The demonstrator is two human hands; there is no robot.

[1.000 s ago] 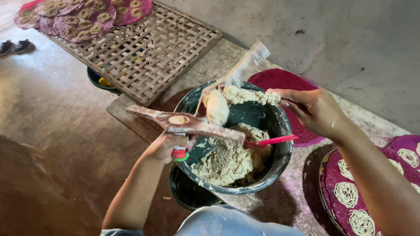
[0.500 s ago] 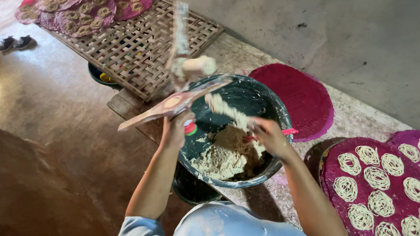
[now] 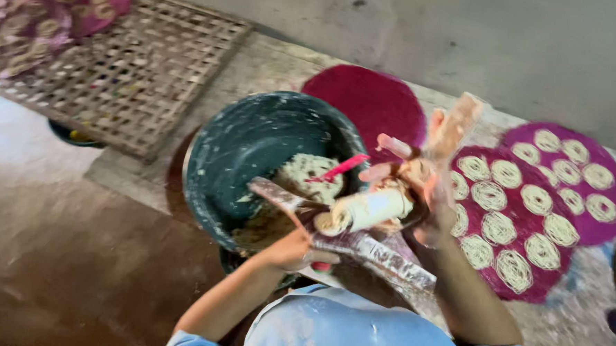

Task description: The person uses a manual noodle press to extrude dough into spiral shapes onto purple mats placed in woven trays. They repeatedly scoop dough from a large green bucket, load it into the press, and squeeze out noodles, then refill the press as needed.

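The left hand (image 3: pixel 292 252) is clamped on the wooden press (image 3: pixel 360 248), over the dark basin's (image 3: pixel 254 143) five o'clock rim; the right hand (image 3: pixel 425 192), at three o'clock, grips its dough-caked plunger (image 3: pixel 365 210)

- Light blue garment (image 3: pixel 356 334) with short sleeves ending near the elbows.
- White floury smears on its front.
- Forearms bare; no rings or bracelets visible.

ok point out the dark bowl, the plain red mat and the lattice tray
dark bowl (image 3: pixel 236 146), head view, bare inner wall
plain red mat (image 3: pixel 373 103), head view, its middle
lattice tray (image 3: pixel 142 76), head view, woven middle
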